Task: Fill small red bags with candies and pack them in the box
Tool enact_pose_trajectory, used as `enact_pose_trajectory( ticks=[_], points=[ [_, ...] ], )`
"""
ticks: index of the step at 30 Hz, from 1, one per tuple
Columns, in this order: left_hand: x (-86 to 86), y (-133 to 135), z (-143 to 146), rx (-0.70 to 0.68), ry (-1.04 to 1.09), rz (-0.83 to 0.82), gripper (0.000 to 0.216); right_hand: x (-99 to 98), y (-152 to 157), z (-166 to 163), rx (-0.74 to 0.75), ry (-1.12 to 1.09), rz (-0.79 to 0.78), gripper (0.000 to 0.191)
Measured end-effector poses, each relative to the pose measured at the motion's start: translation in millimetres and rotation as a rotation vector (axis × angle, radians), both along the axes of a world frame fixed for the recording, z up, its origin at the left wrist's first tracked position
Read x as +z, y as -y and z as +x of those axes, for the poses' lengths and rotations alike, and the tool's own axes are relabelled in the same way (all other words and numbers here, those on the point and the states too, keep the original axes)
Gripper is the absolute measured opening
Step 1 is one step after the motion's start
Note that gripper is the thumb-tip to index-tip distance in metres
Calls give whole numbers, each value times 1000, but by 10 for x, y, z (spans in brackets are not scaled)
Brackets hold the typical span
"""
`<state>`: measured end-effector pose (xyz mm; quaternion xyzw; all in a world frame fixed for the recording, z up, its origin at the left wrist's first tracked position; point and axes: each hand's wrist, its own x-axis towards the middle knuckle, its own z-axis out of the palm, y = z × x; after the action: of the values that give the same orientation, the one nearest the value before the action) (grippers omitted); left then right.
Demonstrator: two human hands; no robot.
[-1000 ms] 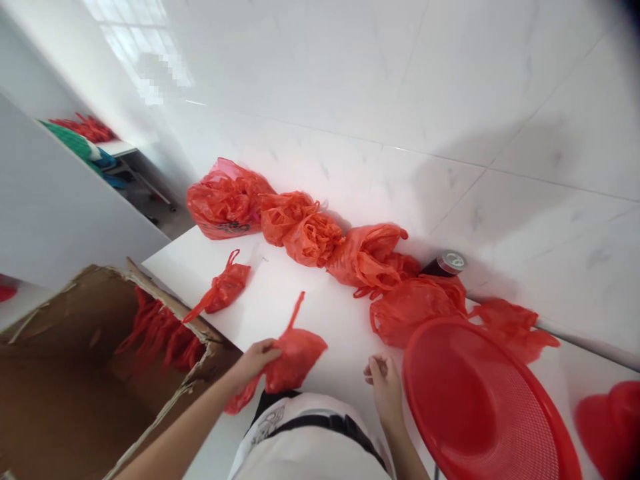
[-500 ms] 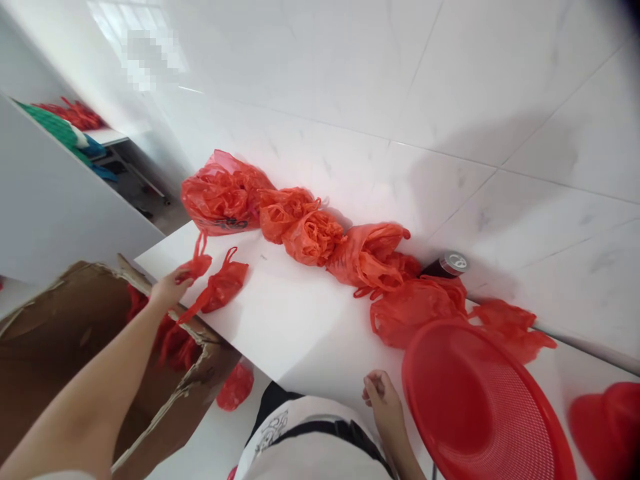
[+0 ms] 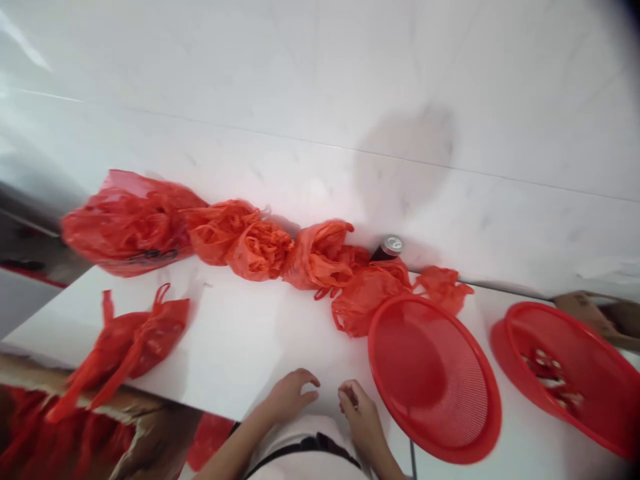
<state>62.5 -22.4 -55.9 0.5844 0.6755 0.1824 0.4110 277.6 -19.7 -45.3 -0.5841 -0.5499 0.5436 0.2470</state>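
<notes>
- Two bare hands sit in front of the person's shirt [image 3: 303, 470], at the near edge of the white table [image 3: 240, 353]. A dark strap [image 3: 320, 443] crosses the shirt.
- Left hand [image 3: 290, 399]: fingers bent and close together; thumb set apart from them, with a gap between.
- Right hand [image 3: 361, 410]: fingers curled in toward the thumb. Whether the tips meet or pinch anything cannot be told. Nearest item: the front basket [image 3: 410, 360], red, with a mesh side, just right of this hand.
- Cardboard box [image 3: 163, 430]: lower left, against the near edge of the table, torn at the rim. Red bundles [image 3: 60, 437] lie inside. One loose red bag [image 3: 210, 437] shows below table level, beside the box.
- Small red bags [image 3: 163, 330]: two, side by side on the left end of the table, well apart from both hands. Their twisted ends extend over the box rim.
- Second basket [image 3: 595, 373]: red, right of the front basket; small pieces [image 3: 550, 377] lie inside, too blurred to identify.
- Row of red bags [image 3: 260, 250]: along the wall side of the table. The leftmost is the largest and carries dark print.
- Drink can [image 3: 387, 248]: dark, silver top, behind the row.
- Brown carton [image 3: 583, 312]: far right, behind the second basket.
- White wall [image 3: 240, 80]: behind the table, bearing a rounded shadow.
</notes>
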Motion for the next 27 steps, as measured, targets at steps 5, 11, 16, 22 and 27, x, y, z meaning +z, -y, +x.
enact_pose_trajectory(
  ticks=[5, 11, 16, 22, 27],
  points=[
    [245, -500, -365, -42, -70, 9, 35, 5, -74, 169, -215, 38, 37, 47],
    [391, -617, -471, -3, -78, 12, 38, -5, -44, 533, -300, -1, -50, 51],
    [173, -371, -161, -87, -4, -47, 36, 304, -334, 583, -271, 10, 91, 32],
    [185, -368, -36, -174, 15, -102, 36, 448, -1282, 507, -180, 441, 550, 46],
    [256, -505, -135, -134, -8, -83, 39, 384, -1781, 79, 110, 655, 507, 31]
  ],
)
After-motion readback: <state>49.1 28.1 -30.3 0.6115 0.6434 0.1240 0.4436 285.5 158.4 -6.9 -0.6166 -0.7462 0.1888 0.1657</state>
